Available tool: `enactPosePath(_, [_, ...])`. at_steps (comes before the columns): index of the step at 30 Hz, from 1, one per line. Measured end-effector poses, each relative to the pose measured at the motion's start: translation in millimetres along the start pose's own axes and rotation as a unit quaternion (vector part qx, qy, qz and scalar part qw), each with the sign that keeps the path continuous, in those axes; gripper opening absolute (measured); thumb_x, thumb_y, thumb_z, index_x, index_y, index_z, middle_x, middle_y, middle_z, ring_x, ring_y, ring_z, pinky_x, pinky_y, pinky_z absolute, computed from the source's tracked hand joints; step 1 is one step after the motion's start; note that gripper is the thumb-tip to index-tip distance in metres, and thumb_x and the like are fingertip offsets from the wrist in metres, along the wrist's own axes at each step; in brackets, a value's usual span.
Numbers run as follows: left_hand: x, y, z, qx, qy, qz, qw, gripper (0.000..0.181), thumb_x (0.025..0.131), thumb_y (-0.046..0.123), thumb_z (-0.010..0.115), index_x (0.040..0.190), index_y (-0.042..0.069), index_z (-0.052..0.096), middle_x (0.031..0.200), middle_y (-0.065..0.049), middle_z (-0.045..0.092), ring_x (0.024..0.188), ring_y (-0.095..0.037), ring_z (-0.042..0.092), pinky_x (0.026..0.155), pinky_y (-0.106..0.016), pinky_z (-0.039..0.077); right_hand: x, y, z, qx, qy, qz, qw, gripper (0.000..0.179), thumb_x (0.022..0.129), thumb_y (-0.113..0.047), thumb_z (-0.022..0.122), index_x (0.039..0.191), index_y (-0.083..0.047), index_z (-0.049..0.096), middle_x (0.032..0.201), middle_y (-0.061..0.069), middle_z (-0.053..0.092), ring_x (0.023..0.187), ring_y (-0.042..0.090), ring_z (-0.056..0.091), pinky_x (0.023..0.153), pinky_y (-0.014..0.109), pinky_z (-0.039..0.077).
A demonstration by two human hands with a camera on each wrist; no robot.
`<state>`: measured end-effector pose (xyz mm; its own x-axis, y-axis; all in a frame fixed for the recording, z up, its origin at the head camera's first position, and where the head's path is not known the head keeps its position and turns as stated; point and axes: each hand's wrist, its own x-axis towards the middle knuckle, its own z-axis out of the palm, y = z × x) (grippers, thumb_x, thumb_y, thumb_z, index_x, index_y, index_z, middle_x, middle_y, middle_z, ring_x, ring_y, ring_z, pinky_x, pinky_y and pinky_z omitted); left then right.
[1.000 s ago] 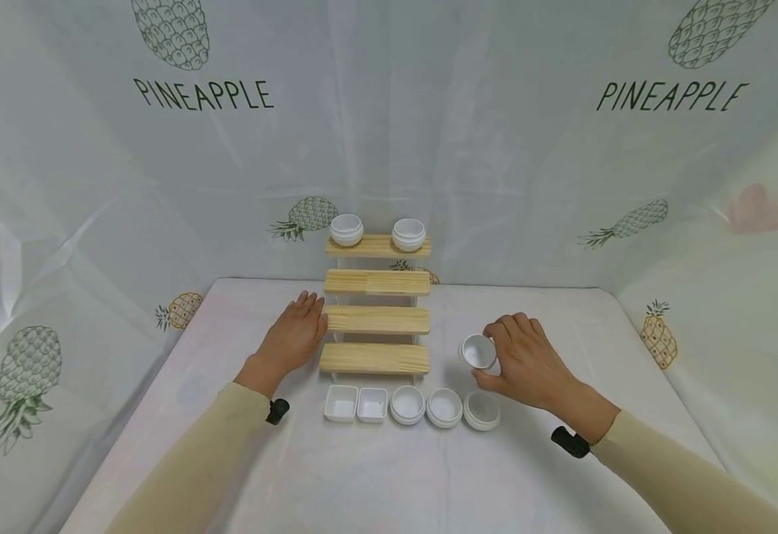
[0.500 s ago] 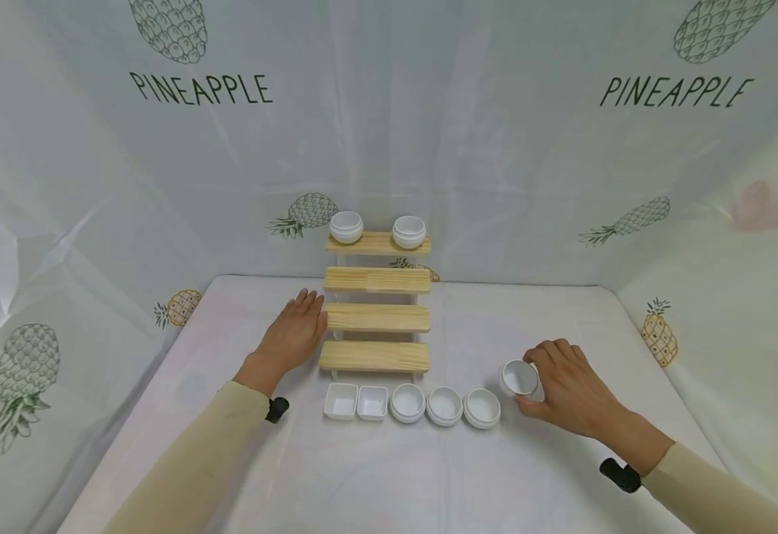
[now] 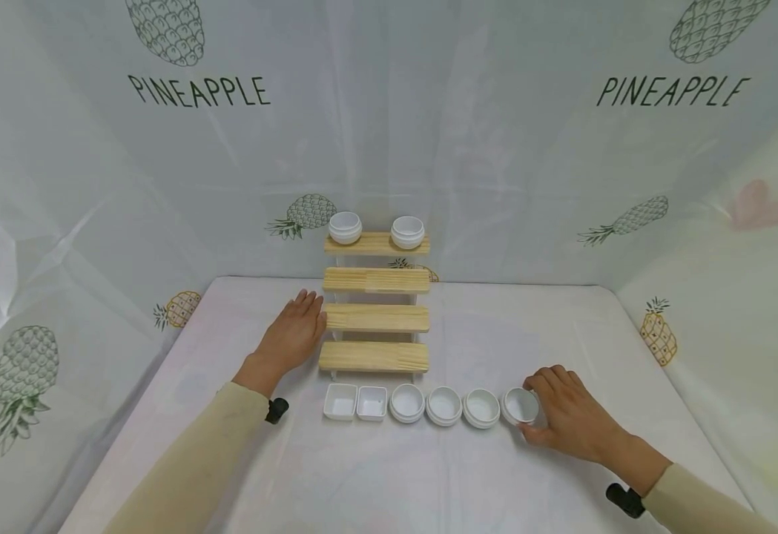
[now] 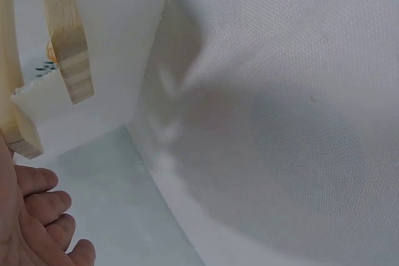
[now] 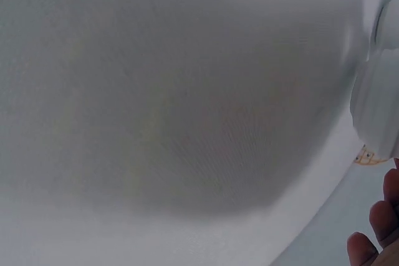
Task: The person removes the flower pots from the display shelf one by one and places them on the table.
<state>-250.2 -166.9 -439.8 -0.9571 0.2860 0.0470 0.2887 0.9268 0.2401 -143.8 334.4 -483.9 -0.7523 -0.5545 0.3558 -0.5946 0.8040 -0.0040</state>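
Note:
My right hand (image 3: pixel 572 415) pinches a small round white bowl (image 3: pixel 521 406) between thumb and fingers, at the right end of a row of dishes on the table. In the right wrist view that bowl (image 5: pixel 376 101) shows at the right edge, with fingertips (image 5: pixel 381 219) below it. Left of it stand round white bowls (image 3: pixel 482 409) and two square white dishes (image 3: pixel 340 402). My left hand (image 3: pixel 291 334) lies with fingers extended along the left side of a stepped wooden stand (image 3: pixel 375 357). The left wrist view shows its fingers (image 4: pixel 48 207) by the plank ends (image 4: pixel 25 141).
Two round white bowls (image 3: pixel 345 228) sit apart on the stand's top step. Translucent side supports (image 4: pixel 118 48) carry the planks. A pale cloth covers the table (image 3: pixel 389 482), and a pineapple-print curtain (image 3: pixel 495 148) hangs behind and at both sides.
My right hand has carried the bowl rightward and toward me, then down to the right end of the row. My left hand has stayed beside the stand.

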Motion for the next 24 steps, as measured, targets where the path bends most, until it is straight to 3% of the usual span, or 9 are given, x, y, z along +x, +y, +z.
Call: enactPosePath(24, [0.1,-1.3,2.4,0.010,0.009,0.002,0.9999,0.060,0.118,0.033,0.025,0.160,-0.009,0.036,0.168,-0.028,0.032,0.160,-0.043,0.022,0.132,-0.058,0.021,-3.1,0.0,6.5,-0.010,-0.001,0.001,0.9999,0.058,0.071,-0.043,0.088,0.110,-0.007,0.065,0.104,0.003,0.062,0.100,0.022,0.054,0.084,0.041,0.048])
